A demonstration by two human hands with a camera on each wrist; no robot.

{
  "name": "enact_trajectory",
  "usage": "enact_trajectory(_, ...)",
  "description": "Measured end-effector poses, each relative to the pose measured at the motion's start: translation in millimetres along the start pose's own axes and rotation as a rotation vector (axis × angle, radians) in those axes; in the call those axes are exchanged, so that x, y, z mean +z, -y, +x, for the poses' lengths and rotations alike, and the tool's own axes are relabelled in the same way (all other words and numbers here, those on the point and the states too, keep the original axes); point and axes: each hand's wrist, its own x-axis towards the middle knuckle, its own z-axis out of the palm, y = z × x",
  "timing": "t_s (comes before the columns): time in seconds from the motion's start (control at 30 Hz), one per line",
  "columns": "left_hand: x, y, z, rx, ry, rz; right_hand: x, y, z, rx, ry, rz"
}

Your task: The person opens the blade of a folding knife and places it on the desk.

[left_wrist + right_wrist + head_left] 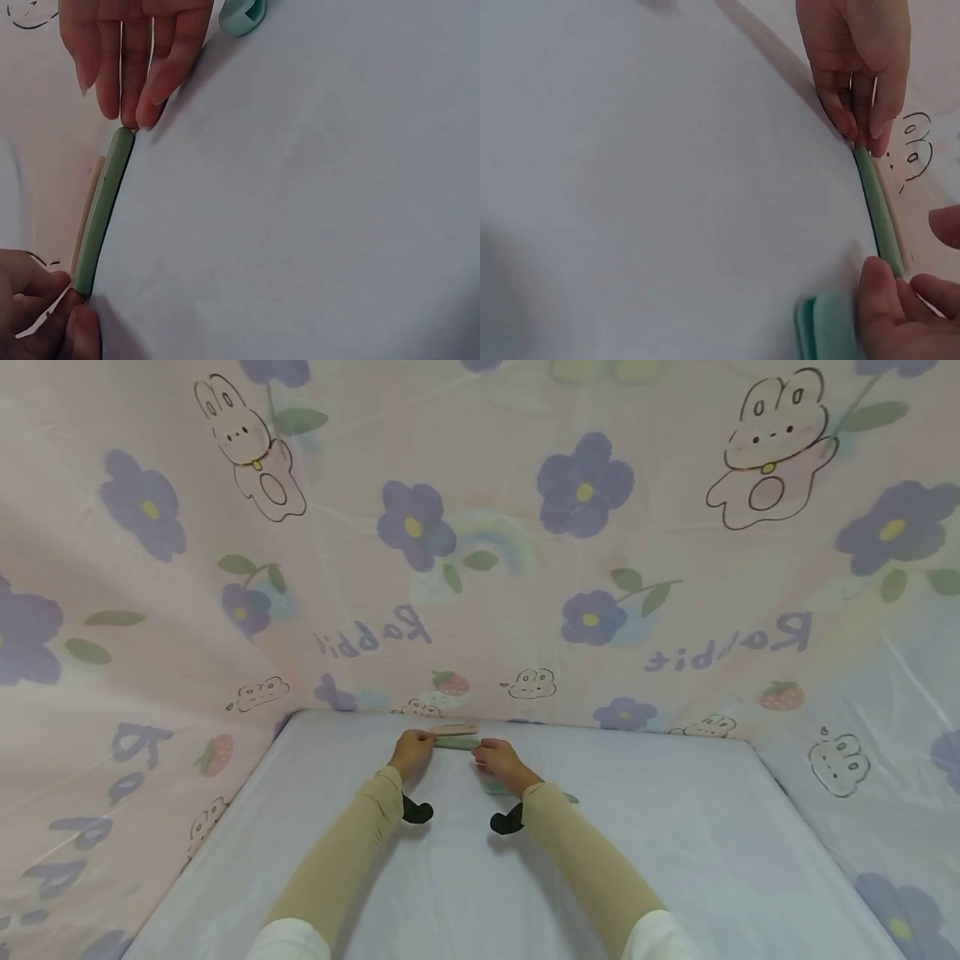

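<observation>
Tugging rightward could free the green bar from the pinching left hand; right hand, grip unclear.

A table stretched from near to far, with a hanging sheet behind its far edge and along its left and right sides. Near that edge, around the middle, a stick lay crosswise between a left hand at its left end and a right hand at its right. A second stick lay alongside, just behind. Nearer, beside the right hand, sat a small object.
</observation>
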Motion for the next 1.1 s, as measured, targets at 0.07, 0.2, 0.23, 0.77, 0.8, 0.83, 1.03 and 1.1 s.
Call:
enact_trajectory(0.07, 1.9, -0.4, -1.4, 0.003, -0.016, 0.003, -1, 0, -2, 0.007, -0.004, 0.028)
enact_trajectory(0.2, 4.7, -0.5, -3.9, 0.006, -0.040, -0.003, -3, 0, -5, 0.013, 0.011, 0.069)
enact_trajectory(0.23, 5.6, -0.6, -4.3, 0.006, -0.047, -0.007, -4, 1, -6, 0.015, 0.014, 0.079)
enact_trajectory(0.77, 26.1, -2.0, -9.0, -0.012, -0.102, -0.389, 4, 1, -23, 0.043, -0.118, 0.269)
enact_trajectory(0.8, 26.5, -3.1, -9.8, -0.019, -0.098, -0.436, 5, 2, -25, 0.038, -0.121, 0.282)
enact_trajectory(0.83, 26.9, -4.5, -10.5, -0.026, -0.090, -0.486, 6, 3, -27, 0.031, -0.122, 0.284)
enact_trajectory(1.03, 26.3, -17.3, -21.6, -0.071, -0.056, -0.768, 12, 11, -41, 0.021, -0.110, 0.291)
enact_trajectory(1.1, 25.6, -20.1, -27.8, -0.050, -0.052, -0.825, 11, 12, -47, 0.022, -0.100, 0.286)
